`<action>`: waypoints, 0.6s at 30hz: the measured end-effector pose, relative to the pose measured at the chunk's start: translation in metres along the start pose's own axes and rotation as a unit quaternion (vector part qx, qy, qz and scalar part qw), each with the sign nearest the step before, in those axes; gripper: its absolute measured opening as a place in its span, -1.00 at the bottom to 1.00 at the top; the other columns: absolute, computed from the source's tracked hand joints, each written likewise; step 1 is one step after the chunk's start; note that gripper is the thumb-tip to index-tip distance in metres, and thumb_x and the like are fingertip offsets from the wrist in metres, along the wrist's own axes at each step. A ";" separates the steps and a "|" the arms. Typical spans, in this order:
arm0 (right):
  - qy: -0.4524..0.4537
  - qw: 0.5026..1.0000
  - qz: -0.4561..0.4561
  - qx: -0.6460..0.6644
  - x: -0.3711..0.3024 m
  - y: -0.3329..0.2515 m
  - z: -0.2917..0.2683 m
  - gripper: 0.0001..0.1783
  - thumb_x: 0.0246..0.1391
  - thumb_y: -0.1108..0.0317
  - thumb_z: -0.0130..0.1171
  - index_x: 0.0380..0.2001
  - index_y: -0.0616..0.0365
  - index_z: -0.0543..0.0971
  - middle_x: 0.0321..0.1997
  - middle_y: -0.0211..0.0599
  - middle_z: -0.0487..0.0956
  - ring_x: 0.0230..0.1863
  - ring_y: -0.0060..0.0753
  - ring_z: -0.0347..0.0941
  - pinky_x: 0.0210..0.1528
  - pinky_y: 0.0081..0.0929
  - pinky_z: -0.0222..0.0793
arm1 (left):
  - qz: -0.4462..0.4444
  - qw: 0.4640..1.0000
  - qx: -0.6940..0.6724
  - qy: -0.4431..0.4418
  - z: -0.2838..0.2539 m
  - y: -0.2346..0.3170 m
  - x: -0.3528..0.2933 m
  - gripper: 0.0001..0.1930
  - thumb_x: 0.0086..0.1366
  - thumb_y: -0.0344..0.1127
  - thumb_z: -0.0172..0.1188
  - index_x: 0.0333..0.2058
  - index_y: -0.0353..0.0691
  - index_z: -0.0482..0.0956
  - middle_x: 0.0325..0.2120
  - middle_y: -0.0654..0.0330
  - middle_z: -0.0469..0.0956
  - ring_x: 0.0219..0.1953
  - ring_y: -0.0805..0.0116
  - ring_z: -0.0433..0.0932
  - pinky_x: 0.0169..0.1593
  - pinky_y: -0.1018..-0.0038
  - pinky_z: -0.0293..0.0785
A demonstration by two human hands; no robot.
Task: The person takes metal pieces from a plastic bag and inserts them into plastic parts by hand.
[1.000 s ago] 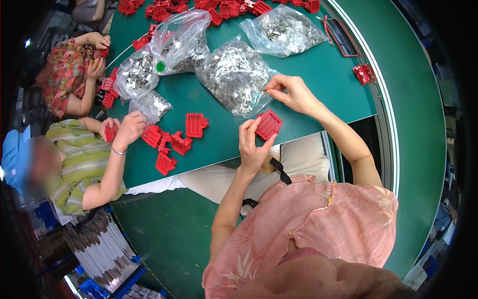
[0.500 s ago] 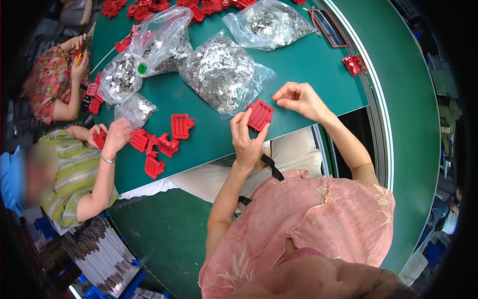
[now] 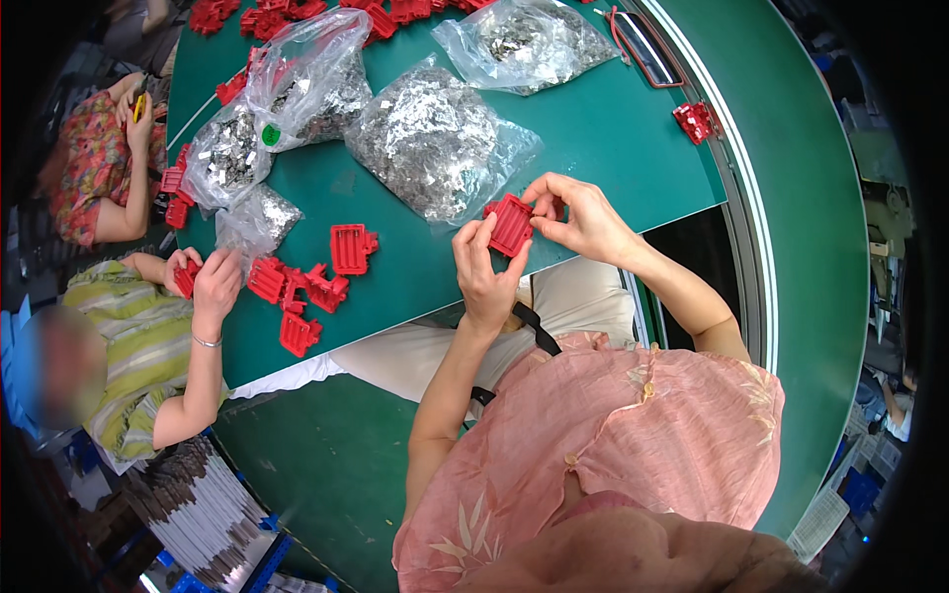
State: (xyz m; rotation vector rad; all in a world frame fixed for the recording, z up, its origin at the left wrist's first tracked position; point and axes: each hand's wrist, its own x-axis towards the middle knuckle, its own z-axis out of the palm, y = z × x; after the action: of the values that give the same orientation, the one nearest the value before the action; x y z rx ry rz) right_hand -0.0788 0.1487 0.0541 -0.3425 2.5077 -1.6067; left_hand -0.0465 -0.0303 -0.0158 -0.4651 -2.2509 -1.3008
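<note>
My left hand [image 3: 485,272] grips a red slotted plastic housing [image 3: 511,225] by its left and lower edges, just above the table's near edge. The housing's open face, with its long parallel slots, is turned up. At its right edge is my right hand [image 3: 576,219], thumb and fingers bent in a pinch against the side. Whatever those fingertips hold, if anything, is too small to make out. Just beyond lies a clear plastic bag [image 3: 430,138] full of small shiny metal pieces. More red housings [image 3: 351,249] lie on the table to the left of my hands.
Other bags of metal pieces [image 3: 529,44] stand on the green table [image 3: 613,128]. A phone-like dark object with a red rim [image 3: 646,47] and a red part [image 3: 694,123] lie at the right. Two co-workers sit at the left; the nearer one's hand [image 3: 215,287] works on a red piece.
My right hand has moved left from apart over the table to the housing's right edge. The left hand keeps its hold. The view has shifted slightly.
</note>
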 end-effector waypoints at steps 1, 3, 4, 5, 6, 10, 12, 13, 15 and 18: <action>0.001 1.000 0.009 -0.016 0.001 -0.001 0.001 -0.71 -0.04 0.56 0.24 -0.18 0.25 0.52 -0.50 -0.35 0.52 -0.47 -0.51 0.44 -0.39 -0.48 0.38 | 0.003 1.000 0.002 0.000 0.000 0.000 0.000 -0.32 -0.06 -0.46 0.51 0.08 -0.31 0.44 -0.11 -0.02 0.40 -0.10 0.05 0.48 -0.11 0.27 0.51; 0.002 0.999 0.020 -0.033 0.001 -0.003 0.001 -0.70 -0.04 0.56 0.24 -0.17 0.25 0.51 -0.51 -0.33 0.52 -0.48 -0.47 0.45 -0.40 -0.45 0.38 | 0.006 1.000 0.003 0.000 0.001 -0.001 -0.001 -0.32 -0.06 -0.46 0.51 0.08 -0.31 0.44 -0.11 -0.03 0.41 -0.11 0.05 0.49 -0.11 0.27 0.51; -0.009 0.999 0.026 -0.033 0.003 -0.003 0.000 -0.67 -0.05 0.56 0.25 -0.15 0.25 0.51 -0.51 -0.32 0.52 -0.49 -0.45 0.45 -0.41 -0.43 0.37 | 0.007 1.000 -0.001 0.002 0.001 -0.001 -0.002 -0.33 -0.07 -0.45 0.52 0.07 -0.31 0.46 -0.10 -0.02 0.41 -0.10 0.04 0.49 -0.09 0.26 0.50; -0.020 0.999 0.031 -0.034 0.004 -0.003 -0.001 -0.65 -0.06 0.55 0.27 -0.13 0.25 0.50 -0.52 -0.30 0.52 -0.49 -0.43 0.45 -0.42 -0.40 0.36 | 0.007 1.000 -0.003 0.005 0.002 -0.002 -0.003 -0.34 -0.07 -0.44 0.53 0.05 -0.30 0.48 -0.10 -0.01 0.42 -0.09 0.04 0.49 -0.07 0.26 0.49; -0.020 0.999 0.031 -0.034 0.006 -0.003 -0.002 -0.65 -0.06 0.55 0.27 -0.13 0.25 0.50 -0.52 -0.30 0.52 -0.49 -0.43 0.45 -0.42 -0.40 0.36 | 0.007 1.000 -0.003 0.005 0.002 -0.002 -0.004 -0.34 -0.07 -0.44 0.53 0.05 -0.30 0.48 -0.10 -0.01 0.42 -0.09 0.04 0.49 -0.07 0.26 0.49; -0.099 0.993 0.039 -0.045 0.028 0.009 -0.014 -0.58 -0.08 0.50 0.34 -0.09 0.24 0.49 -0.53 -0.35 0.51 -0.49 -0.46 0.44 -0.42 -0.41 0.34 | 0.017 1.000 -0.009 -0.001 0.001 -0.004 -0.002 -0.34 -0.08 -0.47 0.52 0.06 -0.31 0.47 -0.11 -0.02 0.43 -0.11 0.04 0.50 -0.09 0.25 0.50; -0.158 0.986 0.056 -0.003 0.036 0.019 -0.026 -0.59 -0.07 0.47 0.39 -0.10 0.21 0.53 -0.53 -0.48 0.50 -0.47 -0.60 0.39 -0.40 -0.52 0.30 | 0.021 1.000 -0.017 -0.005 0.003 -0.001 0.000 -0.34 -0.09 -0.48 0.52 0.06 -0.31 0.47 -0.11 -0.02 0.43 -0.11 0.04 0.50 -0.10 0.25 0.50; -0.154 0.987 0.056 -0.005 0.038 0.028 -0.028 -0.59 -0.07 0.47 0.39 -0.10 0.21 0.53 -0.53 -0.48 0.50 -0.47 -0.60 0.39 -0.40 -0.52 0.30 | 0.024 0.999 -0.019 -0.008 0.004 -0.001 0.000 -0.34 -0.09 -0.48 0.52 0.05 -0.31 0.47 -0.11 -0.01 0.43 -0.11 0.04 0.50 -0.10 0.25 0.50; -0.232 0.954 0.126 0.145 0.042 0.045 -0.027 -0.65 -0.06 0.47 0.40 -0.15 0.17 0.58 -0.50 -0.57 0.50 -0.45 -0.69 0.35 -0.36 -0.60 0.27 | 0.028 0.999 -0.022 -0.009 0.003 -0.004 0.000 -0.34 -0.09 -0.49 0.51 0.05 -0.31 0.47 -0.11 -0.01 0.44 -0.11 0.04 0.51 -0.10 0.25 0.50; -0.245 0.945 0.144 0.161 0.046 0.041 -0.025 -0.71 -0.04 0.46 0.40 -0.20 0.17 0.59 -0.47 -0.59 0.49 -0.41 -0.73 0.34 -0.31 -0.65 0.27 | 0.026 0.999 -0.023 0.001 0.002 -0.005 0.001 -0.34 -0.10 -0.49 0.52 0.04 -0.31 0.47 -0.11 -0.01 0.44 -0.11 0.05 0.51 -0.10 0.26 0.50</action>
State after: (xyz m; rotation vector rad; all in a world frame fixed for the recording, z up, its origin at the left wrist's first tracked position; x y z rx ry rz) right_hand -0.1334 0.1749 0.0275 -0.2755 1.8004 -1.5453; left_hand -0.0498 -0.0312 -0.0194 -0.5355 -2.1971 -1.3272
